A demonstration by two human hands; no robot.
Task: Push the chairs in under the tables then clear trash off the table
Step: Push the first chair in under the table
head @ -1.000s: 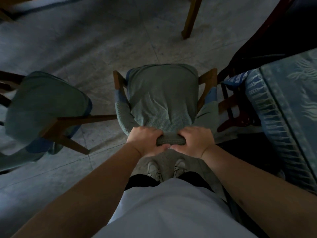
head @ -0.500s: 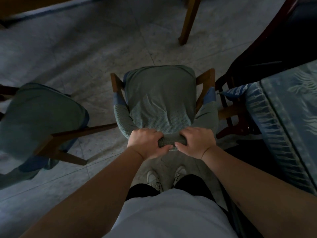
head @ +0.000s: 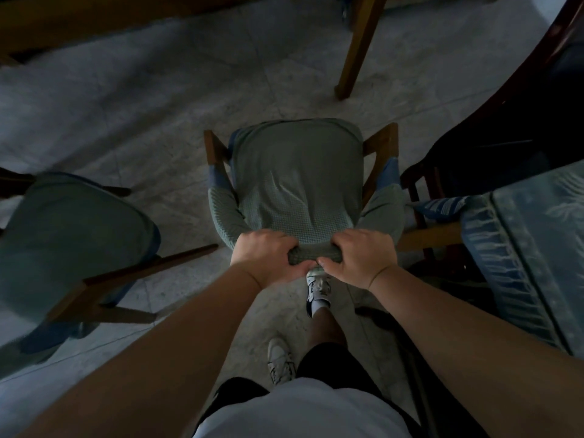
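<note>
A wooden armchair with a grey-green fabric cover point(head: 297, 175) stands in front of me, facing away. My left hand point(head: 267, 254) and my right hand point(head: 360, 256) both grip the top of its covered backrest, side by side. A wooden table leg point(head: 357, 49) stands on the floor beyond the chair, and the dark table edge point(head: 94, 20) runs along the top left. The tabletop is out of view.
A second green-covered chair point(head: 63, 245) stands to the left, close to the one I hold. On the right are a blue patterned cushioned seat point(head: 534, 248) and a dark red wooden chair point(head: 493, 128). Grey tiled floor point(head: 142, 105) lies between the chairs and the table.
The chair has moved forward towards the table leg, with both hands still on its backrest. I have stepped after it, my right foot now leading. The left chair has slipped back in the view.
</note>
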